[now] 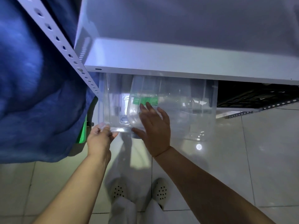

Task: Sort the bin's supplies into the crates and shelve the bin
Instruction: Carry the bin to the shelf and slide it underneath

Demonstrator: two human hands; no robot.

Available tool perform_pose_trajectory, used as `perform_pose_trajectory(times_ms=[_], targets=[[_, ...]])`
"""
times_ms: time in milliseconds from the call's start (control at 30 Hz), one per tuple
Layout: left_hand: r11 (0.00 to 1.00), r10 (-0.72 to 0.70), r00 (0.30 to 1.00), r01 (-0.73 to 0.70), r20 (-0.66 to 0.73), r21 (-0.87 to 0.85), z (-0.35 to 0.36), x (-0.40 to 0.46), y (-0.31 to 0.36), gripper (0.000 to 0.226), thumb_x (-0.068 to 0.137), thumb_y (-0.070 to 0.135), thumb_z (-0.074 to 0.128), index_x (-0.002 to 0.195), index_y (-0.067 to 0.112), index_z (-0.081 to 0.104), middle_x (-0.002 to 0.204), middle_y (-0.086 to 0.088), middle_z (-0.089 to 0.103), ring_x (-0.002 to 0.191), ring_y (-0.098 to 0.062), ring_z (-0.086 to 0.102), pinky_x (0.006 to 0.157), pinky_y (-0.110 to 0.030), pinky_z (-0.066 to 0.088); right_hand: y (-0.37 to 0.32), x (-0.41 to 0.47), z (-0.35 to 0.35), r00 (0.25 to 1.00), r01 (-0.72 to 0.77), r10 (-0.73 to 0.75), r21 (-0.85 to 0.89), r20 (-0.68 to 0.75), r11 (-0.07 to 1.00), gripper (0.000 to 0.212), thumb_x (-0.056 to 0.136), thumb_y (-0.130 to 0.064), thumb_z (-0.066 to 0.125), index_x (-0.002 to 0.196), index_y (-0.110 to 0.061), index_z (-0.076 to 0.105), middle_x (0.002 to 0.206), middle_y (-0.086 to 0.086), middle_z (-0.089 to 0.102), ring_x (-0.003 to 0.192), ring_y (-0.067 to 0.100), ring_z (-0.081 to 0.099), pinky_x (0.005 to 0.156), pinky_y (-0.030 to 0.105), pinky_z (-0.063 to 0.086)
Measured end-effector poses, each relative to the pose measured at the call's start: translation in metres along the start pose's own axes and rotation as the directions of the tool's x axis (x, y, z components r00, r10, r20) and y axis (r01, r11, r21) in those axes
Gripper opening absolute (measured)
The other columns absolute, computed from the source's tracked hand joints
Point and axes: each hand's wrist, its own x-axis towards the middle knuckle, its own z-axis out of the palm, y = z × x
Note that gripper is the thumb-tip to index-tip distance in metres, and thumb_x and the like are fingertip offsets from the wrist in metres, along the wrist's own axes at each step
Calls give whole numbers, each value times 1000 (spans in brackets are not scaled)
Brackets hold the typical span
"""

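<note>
A clear plastic bin (186, 110) sits partly under the white metal shelf board (178, 62), its near end sticking out over the tiled floor. A green label (144, 100) shows through its wall. My left hand (100, 139) grips the bin's near left corner rim with curled fingers. My right hand (154, 126) lies flat against the bin's near wall, fingers spread and straight. The bin looks empty as far as its clear walls show.
A perforated white shelf upright (64, 47) slants down at the left. Blue cloth (32, 94) hangs left of it, with a green object (82, 135) behind. A black crate (255, 94) sits on the low shelf to the right. My two shoes (139, 191) stand on the floor below.
</note>
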Motion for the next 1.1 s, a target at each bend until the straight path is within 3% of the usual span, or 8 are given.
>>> perform_pose_trajectory(times_ms=[100, 200, 333, 467, 633, 800, 933, 1100], targets=[[999, -11, 998, 8, 62, 47, -11, 6, 12, 22, 93, 14, 42, 83, 15, 61, 85, -3, 65, 68, -12, 62, 63, -23, 53, -17, 9, 14, 988, 145, -141, -62, 66, 987, 46, 69, -42, 79, 101, -12, 66, 121, 4, 66, 119, 23, 56, 100, 42, 42], [998, 4, 980, -16, 198, 57, -20, 10, 23, 33, 97, 30, 37, 103, 11, 63, 95, -4, 69, 79, -15, 64, 70, -26, 54, -37, 18, 26, 966, 240, -227, -95, 126, 966, 43, 71, -38, 76, 104, -15, 65, 120, 0, 66, 118, 21, 56, 97, 40, 44], [991, 67, 928, -103, 367, 80, -31, 11, 26, 21, 94, 23, 48, 98, 10, 64, 81, -2, 69, 72, -13, 65, 62, -20, 54, -57, 31, 35, 963, 235, -215, -115, 163, 965, 41, 75, -39, 71, 106, -12, 68, 118, -1, 67, 116, 19, 58, 94, 40, 48], [974, 102, 931, -165, 350, 155, -33, 17, 28, 25, 91, 7, 50, 68, 10, 60, 62, -2, 59, 62, -16, 57, 66, -23, 53, -62, 31, 38, 946, 241, -210, -103, 246, 965, 44, 75, -36, 71, 109, -9, 66, 120, 3, 66, 118, 19, 56, 97, 41, 46], [963, 115, 952, -176, 283, 202, -29, 21, 26, 22, 84, -6, 49, 68, 4, 60, 63, -7, 58, 65, -21, 52, 81, -37, 50, -45, 18, 25, 905, 270, -268, 39, 330, 962, 55, 69, -23, 79, 118, -4, 61, 126, 13, 61, 121, 29, 53, 101, 51, 39], [930, 138, 964, -205, 227, 305, -24, 18, 22, 30, 79, 0, 60, 77, 29, 63, 58, 12, 59, 59, -12, 55, 78, -32, 50, 25, -12, -19, 962, -196, 226, -187, 155, 963, 46, 79, -17, 72, 121, -4, 58, 132, 19, 55, 127, 34, 45, 107, 47, 31], [888, 238, 948, -301, 212, 347, -12, 9, 17, 60, 78, 8, 65, 67, 66, 54, 59, 30, 63, 55, 3, 60, 54, -8, 45, 62, -33, -33, 914, -276, 341, -279, 220, 920, 59, 76, -38, 72, 126, -14, 55, 138, 21, 46, 132, 40, 36, 104, 60, 28], [912, 262, 963, -269, 67, 311, 17, 14, 21, 43, 79, 11, 69, 119, 20, 54, 86, 7, 61, 78, -14, 56, 80, -21, 47, 78, -36, -29, 838, -480, 498, -136, 224, 867, 71, 73, -42, 73, 135, -20, 46, 149, 22, 26, 140, 39, 14, 107, 60, 27]])
